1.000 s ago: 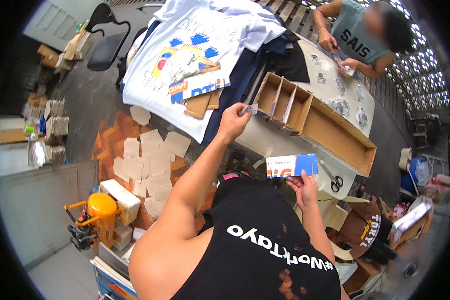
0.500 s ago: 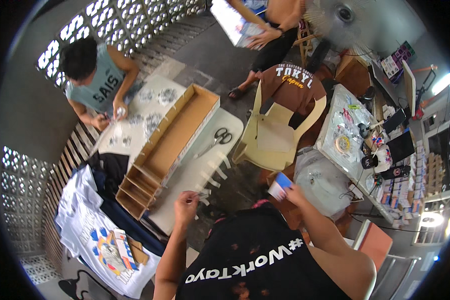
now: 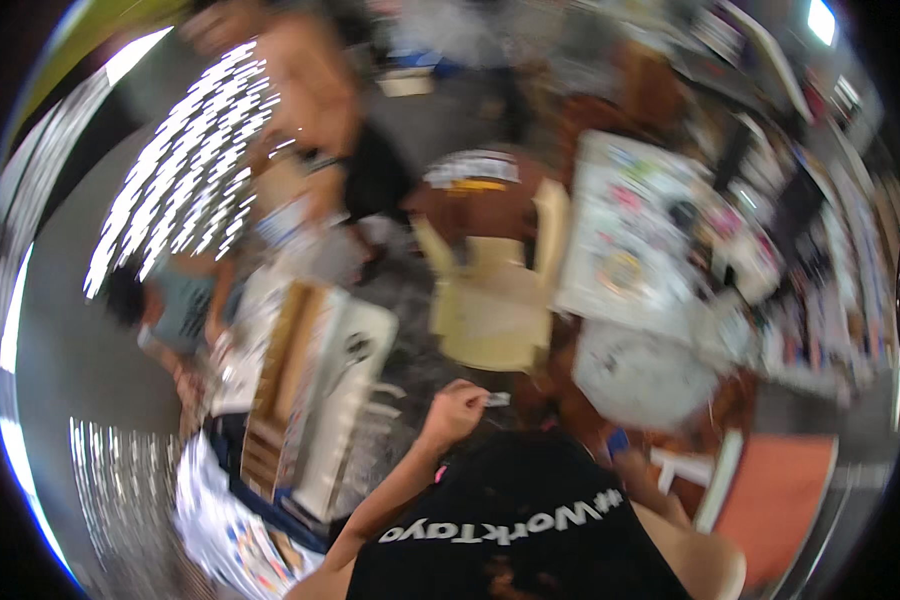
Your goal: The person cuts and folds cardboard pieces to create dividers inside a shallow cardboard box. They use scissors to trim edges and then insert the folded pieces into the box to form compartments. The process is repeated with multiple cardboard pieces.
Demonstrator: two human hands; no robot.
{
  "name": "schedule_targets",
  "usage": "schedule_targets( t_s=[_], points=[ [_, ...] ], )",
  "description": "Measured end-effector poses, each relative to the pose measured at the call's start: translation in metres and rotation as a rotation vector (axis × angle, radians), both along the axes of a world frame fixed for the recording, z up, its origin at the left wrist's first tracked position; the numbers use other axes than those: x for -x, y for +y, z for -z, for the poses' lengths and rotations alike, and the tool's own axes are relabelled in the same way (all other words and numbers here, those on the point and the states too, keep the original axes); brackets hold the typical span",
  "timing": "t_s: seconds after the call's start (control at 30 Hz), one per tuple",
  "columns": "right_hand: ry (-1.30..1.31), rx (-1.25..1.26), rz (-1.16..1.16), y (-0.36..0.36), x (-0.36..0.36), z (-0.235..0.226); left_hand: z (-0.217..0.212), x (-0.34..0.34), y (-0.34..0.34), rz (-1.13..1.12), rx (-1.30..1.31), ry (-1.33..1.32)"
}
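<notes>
My left hand (image 3: 457, 410) is closed in front of my chest, with a short white tape strip (image 3: 497, 399) sticking out from its fingertips. Low on the right, my right hand (image 3: 630, 462) is smeared by motion and partly hidden by my shirt. A bit of blue shows at its fingers, part of the small blue-and-white box (image 3: 618, 440) seen in it earlier. More tape strips (image 3: 385, 395) hang from the edge of the white table (image 3: 375, 325) to my left. On that table lie black-handled scissors (image 3: 358, 347) and a long cardboard tray (image 3: 295, 345).
A cream plastic chair (image 3: 495, 315) with a brown shirt over its back stands ahead. To its right is a cluttered work table (image 3: 595, 220). Two people are at the left, one seated by the white table, one standing. An orange panel (image 3: 775, 510) is at the lower right.
My view has swung right, blurring the picture. My left hand has left the table edge with a tape strip. My right hand has drawn back toward my body. The standing person has shifted left.
</notes>
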State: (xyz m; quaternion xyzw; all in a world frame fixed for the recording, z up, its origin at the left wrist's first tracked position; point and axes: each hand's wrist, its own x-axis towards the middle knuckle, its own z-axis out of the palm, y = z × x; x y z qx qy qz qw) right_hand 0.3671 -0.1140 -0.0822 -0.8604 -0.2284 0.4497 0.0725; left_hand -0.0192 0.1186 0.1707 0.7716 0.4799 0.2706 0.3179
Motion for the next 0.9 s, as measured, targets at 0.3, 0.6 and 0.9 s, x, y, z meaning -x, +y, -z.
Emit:
schedule_targets(
  t_s=[0.3, 0.6, 0.9],
  points=[
    [0.046, -0.245, 0.259, 0.08, -0.014, -0.022, 0.008, -0.119, 0.066, 0.179, 0.336, 0.165],
    [-0.089, -0.022, 0.227, -0.029, -0.01, 0.031, 0.055, -0.206, 0.127, 0.152, 0.527, 0.051],
    [0.013, 0.088, 0.591, -0.081, -0.023, 0.019, 0.042, -0.292, 0.135, 0.004, 0.79, -0.163]
  ],
)
